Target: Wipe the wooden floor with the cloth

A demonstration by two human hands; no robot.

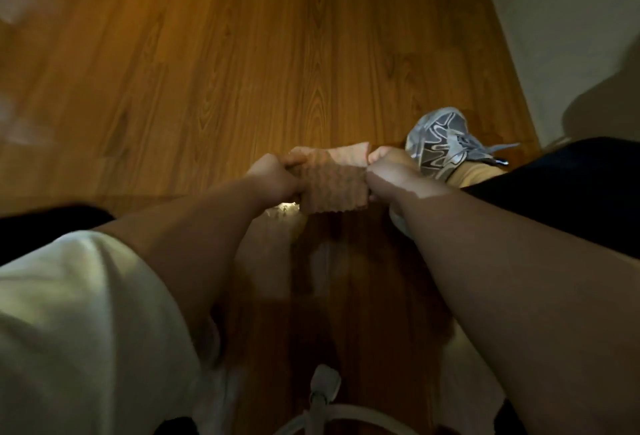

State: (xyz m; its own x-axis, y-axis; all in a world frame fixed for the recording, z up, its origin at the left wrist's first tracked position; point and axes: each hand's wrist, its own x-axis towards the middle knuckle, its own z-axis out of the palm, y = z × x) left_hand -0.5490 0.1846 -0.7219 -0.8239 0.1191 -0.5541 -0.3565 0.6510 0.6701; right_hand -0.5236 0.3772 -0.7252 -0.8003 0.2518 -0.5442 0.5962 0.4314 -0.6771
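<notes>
A pinkish-brown textured cloth (332,181) is stretched between my two hands above the wooden floor (221,64). My left hand (277,175) grips its left edge with curled fingers. My right hand (388,175) grips its right edge the same way. The cloth's lower part hangs down in shadow, and its upper strip is lit. Whether the cloth touches the floor cannot be told.
A grey and white sneaker (446,143) on my right foot stands just right of my right hand. A pale wall (571,36) runs along the right side. A white cable with a plug (323,386) hangs near the bottom. Bare floor extends ahead and to the left.
</notes>
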